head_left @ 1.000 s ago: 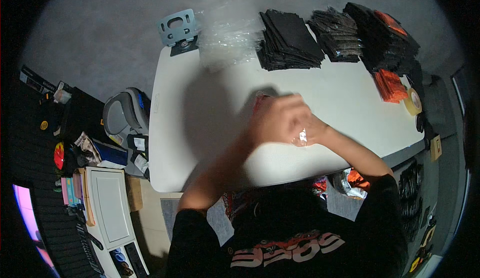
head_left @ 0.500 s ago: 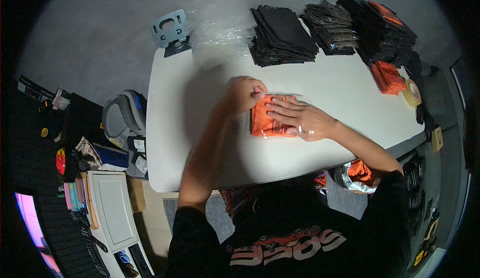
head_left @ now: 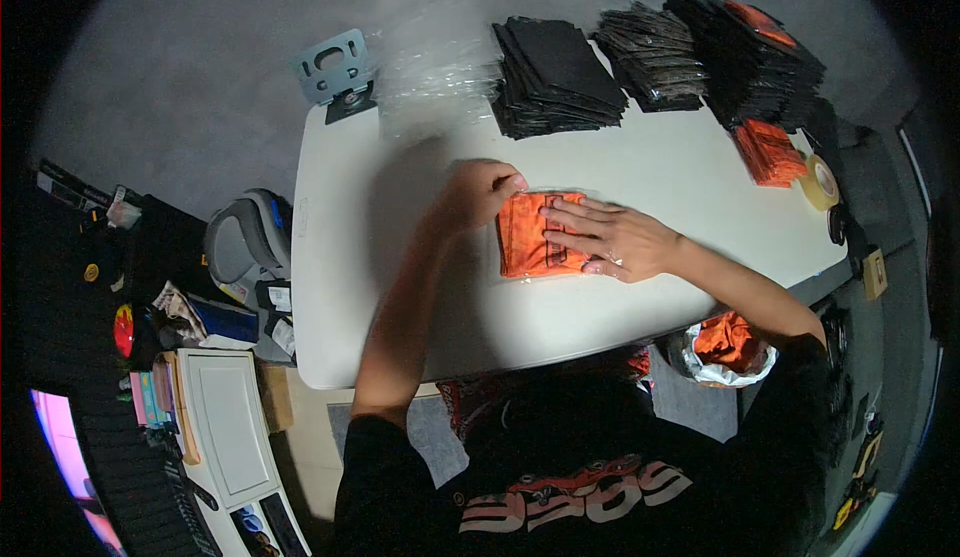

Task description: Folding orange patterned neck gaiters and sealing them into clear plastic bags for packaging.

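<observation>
In the head view, my left grip [head_left: 480, 195] is curled closed, thumb and fingertips pinching the far left corner of an orange cloth packet [head_left: 522, 242]. My right grip [head_left: 640, 245] is open, palm down, its fingers [head_left: 578, 225] spread over the packet's right side. The packet lies flat on the white counter [head_left: 400, 327], just to the near right of my left grip and partly under my right; clear film shines along its near edge.

Beyond my left grip sit some clear plastic sleeves [head_left: 430, 87] and, left of them, a blue-grey metal stand [head_left: 318, 82]. Beyond the space between both grips is a stack of black pouches [head_left: 560, 77]. Beyond my right grip are film-wrapped black packets [head_left: 652, 62] and a taller black pile [head_left: 755, 77]. Well right of that grip lie small orange packets [head_left: 770, 154] and a tape roll [head_left: 824, 197]. Nearer than my right grip, below the counter's edge, a silver-lined bag [head_left: 735, 379] holds orange cloth [head_left: 725, 340].
</observation>
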Motion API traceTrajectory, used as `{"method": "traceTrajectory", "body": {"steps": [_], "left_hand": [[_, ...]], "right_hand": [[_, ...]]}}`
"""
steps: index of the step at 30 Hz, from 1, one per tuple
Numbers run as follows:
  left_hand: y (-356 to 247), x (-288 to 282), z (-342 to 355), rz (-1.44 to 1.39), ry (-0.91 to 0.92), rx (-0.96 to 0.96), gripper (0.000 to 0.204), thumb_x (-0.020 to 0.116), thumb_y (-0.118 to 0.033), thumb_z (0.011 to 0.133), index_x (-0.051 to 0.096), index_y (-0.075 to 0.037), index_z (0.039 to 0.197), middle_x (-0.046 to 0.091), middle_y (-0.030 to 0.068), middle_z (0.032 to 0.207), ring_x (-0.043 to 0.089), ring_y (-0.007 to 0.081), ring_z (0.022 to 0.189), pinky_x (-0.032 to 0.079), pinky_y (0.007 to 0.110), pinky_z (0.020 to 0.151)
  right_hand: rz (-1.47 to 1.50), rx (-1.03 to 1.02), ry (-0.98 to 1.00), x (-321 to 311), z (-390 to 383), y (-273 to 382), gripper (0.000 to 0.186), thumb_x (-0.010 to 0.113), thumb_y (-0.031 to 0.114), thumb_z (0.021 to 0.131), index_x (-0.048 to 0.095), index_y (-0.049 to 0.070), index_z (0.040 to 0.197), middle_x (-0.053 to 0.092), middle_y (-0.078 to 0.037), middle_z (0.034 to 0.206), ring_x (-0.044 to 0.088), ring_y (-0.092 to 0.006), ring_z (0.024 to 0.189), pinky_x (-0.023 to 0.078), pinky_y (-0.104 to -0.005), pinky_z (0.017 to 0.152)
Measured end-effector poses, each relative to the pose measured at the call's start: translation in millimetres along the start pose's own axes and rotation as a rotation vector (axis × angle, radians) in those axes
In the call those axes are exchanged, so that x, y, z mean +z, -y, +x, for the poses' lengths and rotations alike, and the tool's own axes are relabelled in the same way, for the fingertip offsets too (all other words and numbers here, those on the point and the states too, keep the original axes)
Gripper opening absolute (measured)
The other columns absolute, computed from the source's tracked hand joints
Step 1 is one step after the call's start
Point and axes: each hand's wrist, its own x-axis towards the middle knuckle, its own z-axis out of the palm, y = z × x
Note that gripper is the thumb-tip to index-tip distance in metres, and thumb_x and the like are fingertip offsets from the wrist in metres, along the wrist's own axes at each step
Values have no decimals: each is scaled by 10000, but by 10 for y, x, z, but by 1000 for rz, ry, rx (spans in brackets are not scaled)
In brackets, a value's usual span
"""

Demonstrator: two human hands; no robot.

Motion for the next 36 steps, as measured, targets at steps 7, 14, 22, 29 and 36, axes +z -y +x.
{"method": "traceTrajectory", "body": {"steps": [7,14,22,29,36], "left_hand": [[124,-38,-62,-65,7,-37,173,686,-120,972,753,-3,1080,763,139,956,715,211,854,564,351,817],[45,-536,-220,-7,235,-250,288,814,-73,851,765,-70,1134,750,61,947,688,124,868,567,324,825],[35,-371,-154,-65,194,-276,273,853,-72,825,763,-45,1081,750,46,874,691,129,814,570,319,793],[55,-302,-96,-83,156,-264,253,859,-53,822,754,-27,1051,758,45,888,721,128,872,585,311,823],[162,-258,-127,-174,133,-272,241,845,-37,835,759,-41,1061,754,47,920,720,126,902,585,312,833]], "right_hand": [[-1,-25,48,-49,63,10,668,527,367,1034,346,122,1628,208,-150,1729,208,-342,1596,183,-500,1312],[20,-28,39,15,90,-51,686,503,376,1042,342,12,1601,232,-169,1719,202,-342,1598,164,-496,1314],[53,-33,-71,36,285,-20,736,484,422,1045,335,-65,1576,282,-239,1682,245,-367,1581,173,-494,1304],[60,0,-98,70,343,42,754,503,467,1029,392,-81,1536,360,-258,1632,275,-376,1568,210,-502,1291],[29,-74,-122,67,412,35,791,547,504,982,424,-64,1519,360,-258,1633,290,-390,1560,215,-509,1291]]}}
